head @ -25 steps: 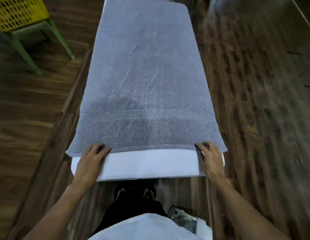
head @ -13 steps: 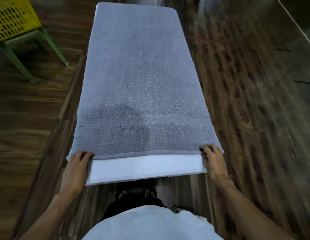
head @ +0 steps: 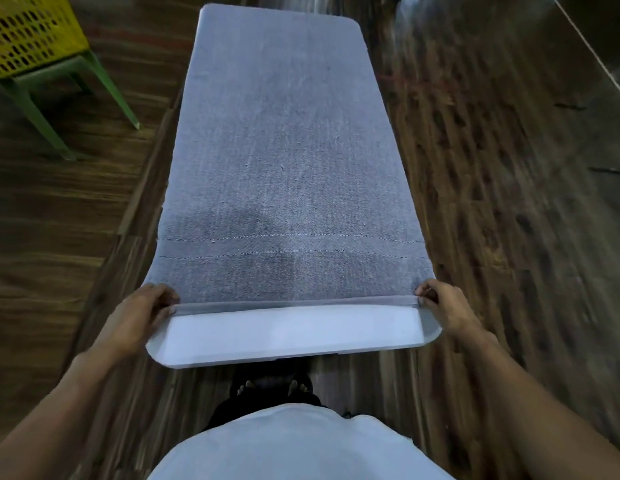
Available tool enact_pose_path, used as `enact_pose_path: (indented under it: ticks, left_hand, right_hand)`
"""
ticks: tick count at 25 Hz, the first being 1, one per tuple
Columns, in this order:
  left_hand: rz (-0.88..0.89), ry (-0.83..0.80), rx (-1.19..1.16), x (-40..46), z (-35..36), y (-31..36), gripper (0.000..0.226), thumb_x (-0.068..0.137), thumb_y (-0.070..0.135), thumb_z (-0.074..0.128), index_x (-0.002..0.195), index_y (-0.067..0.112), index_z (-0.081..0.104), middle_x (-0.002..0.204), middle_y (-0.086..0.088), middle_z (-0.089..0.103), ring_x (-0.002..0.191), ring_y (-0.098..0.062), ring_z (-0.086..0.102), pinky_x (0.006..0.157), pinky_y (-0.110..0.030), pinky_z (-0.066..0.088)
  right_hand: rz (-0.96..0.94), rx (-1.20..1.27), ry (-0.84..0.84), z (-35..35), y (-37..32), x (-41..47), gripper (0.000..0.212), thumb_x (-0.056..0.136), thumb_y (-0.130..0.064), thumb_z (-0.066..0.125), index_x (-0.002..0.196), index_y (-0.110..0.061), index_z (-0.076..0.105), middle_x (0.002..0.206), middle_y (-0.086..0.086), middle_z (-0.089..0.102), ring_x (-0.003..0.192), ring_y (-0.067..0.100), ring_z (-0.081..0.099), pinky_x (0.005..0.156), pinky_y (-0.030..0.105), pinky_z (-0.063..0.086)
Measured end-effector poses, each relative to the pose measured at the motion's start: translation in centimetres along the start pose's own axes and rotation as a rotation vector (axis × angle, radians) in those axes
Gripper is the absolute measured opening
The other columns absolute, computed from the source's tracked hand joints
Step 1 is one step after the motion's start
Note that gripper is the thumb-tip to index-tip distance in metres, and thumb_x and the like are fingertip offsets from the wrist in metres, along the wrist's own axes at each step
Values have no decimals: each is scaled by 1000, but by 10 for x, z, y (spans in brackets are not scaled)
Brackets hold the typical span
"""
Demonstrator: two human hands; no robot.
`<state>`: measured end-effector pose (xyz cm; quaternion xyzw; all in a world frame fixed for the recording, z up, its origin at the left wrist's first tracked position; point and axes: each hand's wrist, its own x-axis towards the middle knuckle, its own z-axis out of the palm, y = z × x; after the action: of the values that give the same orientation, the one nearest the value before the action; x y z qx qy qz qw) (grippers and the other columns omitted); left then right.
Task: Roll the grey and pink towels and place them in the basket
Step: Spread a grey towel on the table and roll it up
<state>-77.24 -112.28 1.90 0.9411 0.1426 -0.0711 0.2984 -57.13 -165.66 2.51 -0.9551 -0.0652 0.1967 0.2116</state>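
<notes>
Head view looks down on a grey towel spread flat along a narrow white counter, running from the top centre of the frame down to just above the lower middle; its near hem is lifted and turned slightly, leaving a bare white strip of counter below it. Left hand, at the lower left of the towel, pinches the near left corner of the hem between thumb and curled fingers; right hand, at the lower right, pinches the near right corner the same way, though the fingertips are a little blurred there; the hem is stretched straight between the two hands. Two stitched lines cross the towel just above the hem. Yellow basket sits in the upper left corner of the frame on a green stool, well apart from the counter; dark wooden floor fills both sides. Bare toes show below the counter's near edge.
</notes>
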Motion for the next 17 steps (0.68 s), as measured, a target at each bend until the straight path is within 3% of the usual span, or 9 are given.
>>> enact_pose_path:
  ticks: [2,5,7,11,15,17]
  left_hand:
    - [30,68,68,8,1,-4,24,78,6,75,83,26,63,86,2,57,78,-21,58,73,-40,50]
    - [-5,165,199,-2,14,1,11,82,9,72,85,18,68,87,-2,53,84,-27,49,67,-43,49]
    - [-89,187,182,-19,28,8,14,87,7,64,99,13,64,100,-5,52,96,-26,46,69,-47,50]
    - [-59,191,255,-36,40,14,44,77,-6,67,119,4,56,122,-17,48,110,-37,43,79,-55,51]
    - [-227,170,60,-23,34,15,32,89,2,54,119,14,55,124,-5,43,115,-27,40,78,-47,47]
    - [-189,206,85,-25,35,14,30,89,1,56,117,11,58,120,-6,45,111,-28,41,77,-48,48]
  right_hand:
    - [62,-21,67,4,-6,3,27,83,-4,69,74,-27,59,79,-4,65,80,22,60,70,35,46]
    - [27,-281,253,19,-6,-7,14,83,-11,68,86,-25,67,93,4,60,91,31,54,75,41,47]
    - [-5,-189,260,33,-1,-17,16,86,-5,64,97,-16,68,100,8,59,95,33,53,82,45,48]
    - [-8,-100,244,41,2,-26,26,87,-5,65,112,-11,63,116,6,57,106,28,51,94,46,47]
    - [17,-75,228,35,2,-12,24,88,1,61,110,-7,65,116,10,56,107,30,51,95,46,48]
    - [8,-66,235,32,1,-11,24,88,2,60,110,-5,67,114,8,58,108,29,52,96,39,46]
